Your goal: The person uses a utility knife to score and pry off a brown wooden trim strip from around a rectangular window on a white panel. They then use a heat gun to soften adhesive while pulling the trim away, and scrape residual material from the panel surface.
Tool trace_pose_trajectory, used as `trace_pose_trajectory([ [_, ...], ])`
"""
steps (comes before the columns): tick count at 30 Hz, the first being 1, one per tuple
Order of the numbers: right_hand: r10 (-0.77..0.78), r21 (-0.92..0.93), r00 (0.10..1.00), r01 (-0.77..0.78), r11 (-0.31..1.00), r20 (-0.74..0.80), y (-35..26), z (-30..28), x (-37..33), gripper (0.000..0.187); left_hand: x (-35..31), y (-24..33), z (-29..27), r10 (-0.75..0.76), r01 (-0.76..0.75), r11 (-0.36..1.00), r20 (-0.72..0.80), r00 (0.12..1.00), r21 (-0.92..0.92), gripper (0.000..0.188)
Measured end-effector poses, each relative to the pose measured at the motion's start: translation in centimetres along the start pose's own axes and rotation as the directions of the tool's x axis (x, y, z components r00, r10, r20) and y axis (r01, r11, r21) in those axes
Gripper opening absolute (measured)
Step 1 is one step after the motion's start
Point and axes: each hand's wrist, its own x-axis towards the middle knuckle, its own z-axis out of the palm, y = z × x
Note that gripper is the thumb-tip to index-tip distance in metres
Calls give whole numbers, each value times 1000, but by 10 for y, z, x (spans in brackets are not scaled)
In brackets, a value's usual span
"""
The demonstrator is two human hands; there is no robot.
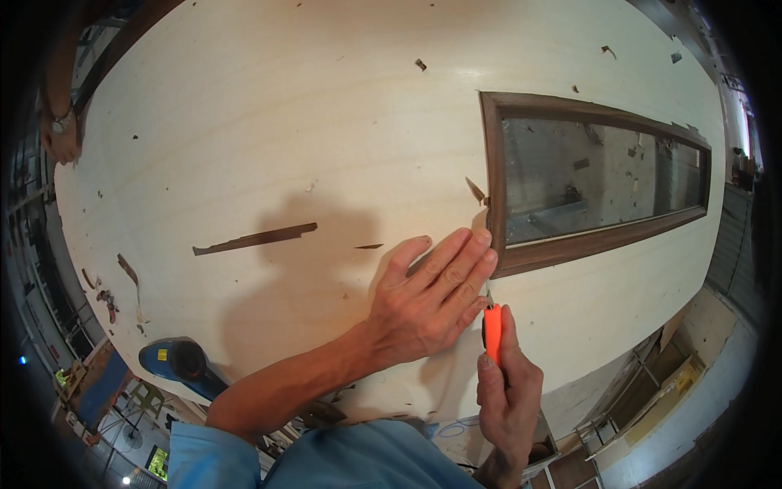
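Observation:
My right hand (510, 391) grips an orange utility knife (493, 332), its blade pointing away from me at the near left corner of a dark brown wooden frame (562, 262). My left hand (436, 293) lies flat with fingers stretched out, fingertips against the frame's left edge. The frame surrounds a long glazed opening (603, 179) in a pale wood panel (391, 155). Just beyond my fingertips, a thin dark sliver (476, 191) sticks out from that left edge. What lies under my left palm is hidden.
A long brown veneer strip (255, 239) lies left of my hands, with small scraps scattered around. A dark blue power tool (183, 363) rests at the panel's near left edge. Another person's hand (62, 140), with a wristwatch, touches the far left edge. Shelving (652, 391) stands at lower right.

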Motion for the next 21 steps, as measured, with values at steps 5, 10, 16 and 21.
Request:
trace_pose_trajectory([
  [5, 23, 21, 1000, -23, 1000, 6, 1, -1, -1, 58, 0, 1, -1, -4, 3, 1000, -8, 1000, -31, 46],
  [10, -162, -102, 987, 159, 982, -23, 11, 3, -2, 61, -2, 2, -1, -4, 3, 998, -21, 1000, -70, 45],
  [16, -259, -318, 963, 222, 922, -80, 32, 22, -4, 61, -6, 1, -2, -47, 46, 999, -104, 993, -15, 46],
  [21, -378, -283, 919, 335, 899, -111, 42, 26, -4, 61, -6, 4, -2, -104, 104, 995, -77, 992, -4, 44],
])
